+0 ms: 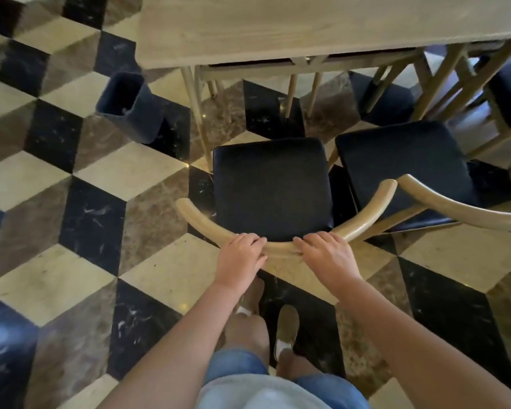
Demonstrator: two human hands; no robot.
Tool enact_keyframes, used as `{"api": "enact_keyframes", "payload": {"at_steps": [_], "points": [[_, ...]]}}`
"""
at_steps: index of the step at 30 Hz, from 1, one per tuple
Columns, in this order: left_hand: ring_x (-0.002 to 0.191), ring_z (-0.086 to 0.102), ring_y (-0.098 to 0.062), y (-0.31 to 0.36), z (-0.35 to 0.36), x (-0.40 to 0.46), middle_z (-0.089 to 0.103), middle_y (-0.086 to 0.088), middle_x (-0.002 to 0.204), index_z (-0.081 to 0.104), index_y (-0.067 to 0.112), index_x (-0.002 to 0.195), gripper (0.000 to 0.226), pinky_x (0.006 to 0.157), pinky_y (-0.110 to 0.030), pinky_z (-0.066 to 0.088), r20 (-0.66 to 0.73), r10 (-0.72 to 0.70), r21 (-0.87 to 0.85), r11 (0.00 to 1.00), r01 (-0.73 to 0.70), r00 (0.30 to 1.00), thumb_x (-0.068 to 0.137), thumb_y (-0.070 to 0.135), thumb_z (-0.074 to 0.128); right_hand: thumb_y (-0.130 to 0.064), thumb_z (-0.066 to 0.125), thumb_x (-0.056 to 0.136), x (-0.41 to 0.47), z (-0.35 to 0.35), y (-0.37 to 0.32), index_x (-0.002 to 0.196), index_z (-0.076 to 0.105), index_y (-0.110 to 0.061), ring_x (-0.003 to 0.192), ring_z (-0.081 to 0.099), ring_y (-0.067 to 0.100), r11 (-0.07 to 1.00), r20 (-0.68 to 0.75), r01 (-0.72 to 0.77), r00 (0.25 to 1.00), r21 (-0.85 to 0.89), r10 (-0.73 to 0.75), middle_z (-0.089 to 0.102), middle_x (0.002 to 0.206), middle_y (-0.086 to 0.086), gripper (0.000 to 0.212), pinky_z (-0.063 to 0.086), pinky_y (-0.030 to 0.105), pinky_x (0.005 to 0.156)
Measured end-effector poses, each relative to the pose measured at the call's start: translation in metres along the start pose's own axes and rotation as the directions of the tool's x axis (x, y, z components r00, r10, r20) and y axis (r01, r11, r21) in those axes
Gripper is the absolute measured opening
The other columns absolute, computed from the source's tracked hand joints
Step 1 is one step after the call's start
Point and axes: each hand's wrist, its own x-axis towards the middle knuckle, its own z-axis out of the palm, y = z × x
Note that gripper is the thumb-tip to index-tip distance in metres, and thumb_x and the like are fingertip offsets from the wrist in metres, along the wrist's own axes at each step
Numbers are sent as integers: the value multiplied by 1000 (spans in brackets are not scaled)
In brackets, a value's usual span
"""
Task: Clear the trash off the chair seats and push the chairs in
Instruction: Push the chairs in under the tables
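Bare forearms, no sleeves; blue denim shorts [236, 364]; pale grey top [257, 391]; tan slip-on shoes [288, 326], white socks

Soft, even indoor light fills the scene, with faint shadows. A bluish-white glare patch shines on the glossy floor [71, 202] at the lower left edge. Motion blur smears the upper left corner and the tabletop [307, 22]. Wide-angle distortion bends lines near the borders.
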Motion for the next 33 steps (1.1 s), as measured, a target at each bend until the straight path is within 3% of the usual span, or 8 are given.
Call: {"api": "enact_keyframes", "payload": {"at_steps": [10,16,23,28,33], "points": [[109,57,-17,-4,-5,13,64,-1,117,60,16,121,40,91,-30,47,44,-44,20,999,43,998,85,31,63,-8,82,61,14,-7,13,119,58,-11,77,61,24,994,37,109,993,-28,-108,66,91,4,63,55,40,69],[112,56,-17,-15,-14,48,62,-1,121,58,15,124,41,97,-31,44,43,-66,17,998,66,997,86,31,62,-10,72,76,50,-18,22,128,50,-13,88,59,25,990,13,136,991,-27,-135,62,103,4,57,52,40,80],[113,56,-20,-43,-37,108,63,-3,121,59,13,123,39,95,-31,44,35,-64,7,998,64,997,87,29,62,-8,88,47,116,-32,37,109,64,-11,66,60,24,995,-42,90,995,-37,-92,64,78,4,66,56,38,61],[106,61,-22,-65,-51,153,67,-5,113,63,11,116,37,89,-33,49,27,-35,6,999,35,999,83,26,67,-12,88,51,166,-47,49,110,64,-14,67,60,21,995,-40,90,995,-41,-91,65,81,1,64,55,36,60],[113,55,-16,-90,-68,193,61,-1,123,56,15,125,40,95,-28,44,65,-18,5,1000,18,998,88,32,59,-10,90,46,208,-62,50,105,68,-11,63,61,22,996,-74,84,994,-6,-84,66,78,4,62,55,35,56]]}}
